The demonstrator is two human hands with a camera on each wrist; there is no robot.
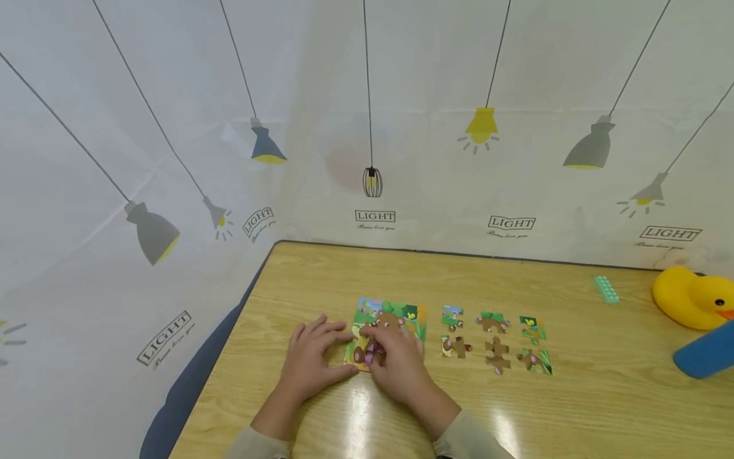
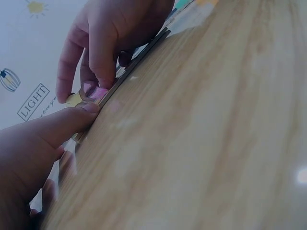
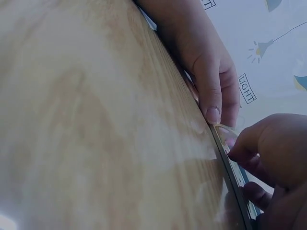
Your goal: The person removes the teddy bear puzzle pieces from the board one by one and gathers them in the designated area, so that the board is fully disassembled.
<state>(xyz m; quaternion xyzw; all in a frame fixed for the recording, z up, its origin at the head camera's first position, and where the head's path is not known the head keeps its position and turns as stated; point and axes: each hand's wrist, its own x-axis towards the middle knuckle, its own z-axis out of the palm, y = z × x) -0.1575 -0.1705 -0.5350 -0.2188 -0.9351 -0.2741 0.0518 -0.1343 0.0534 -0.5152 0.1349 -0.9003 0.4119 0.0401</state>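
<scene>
A square bear puzzle [image 1: 367,310] lies on the wooden table between the two hands. The left hand [image 1: 312,360] rests at its left side with fingers spread, and the thumb touches the near left corner. Bent over the picture, the right hand [image 1: 401,366] pinches a pink, brown and yellow puzzle piece [image 2: 91,92] at the puzzle's near edge. That piece looks slightly raised in the left wrist view; the hand partly hides it. To the right, several loose puzzle pieces [image 1: 497,354] lie apart in two rows.
A green studded block [image 1: 606,289] lies at the back right. Beside it sit a yellow rubber duck [image 1: 682,299] and a blue cylinder [image 1: 708,350]. A lamp-patterned wall covering [image 1: 436,191] borders the table's back and left edges.
</scene>
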